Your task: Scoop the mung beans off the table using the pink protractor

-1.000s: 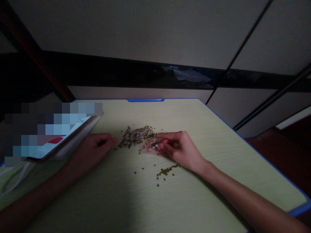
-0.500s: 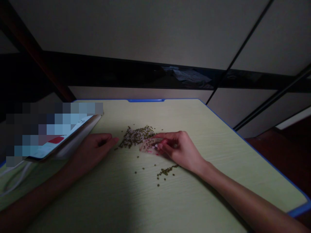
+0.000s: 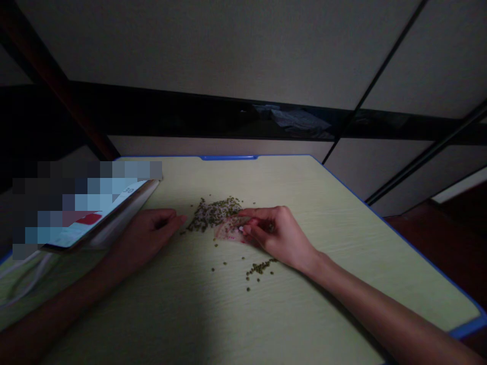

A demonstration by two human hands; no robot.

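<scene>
A pile of small green-brown grains (image 3: 213,212), mixed with paler bits, lies in the middle of the light table. My right hand (image 3: 279,234) pinches a clear, rounded plastic piece (image 3: 229,232) with pinkish-red marks, low over the right edge of the pile. Its exact kind is not clear, and the fingers cover its right part. A tiny white spot shows at the fingertips. My left hand (image 3: 152,230) rests on the table left of the pile, loosely closed, with nothing visible in it. Its thumb points toward the grains without touching the main pile.
Nearer to me, a smaller cluster of grains (image 3: 261,268) lies scattered below my right hand. A lit tablet-like screen (image 3: 89,218) leans at the left, with a white cable (image 3: 32,279) beside it. The table (image 3: 327,304) has a blue rim; cabinet panels (image 3: 228,50) stand behind.
The clear plastic piece has shifted slightly left and tilted, showing more of its curved edge. My right hand has moved a little left with it. My left hand stays put.
</scene>
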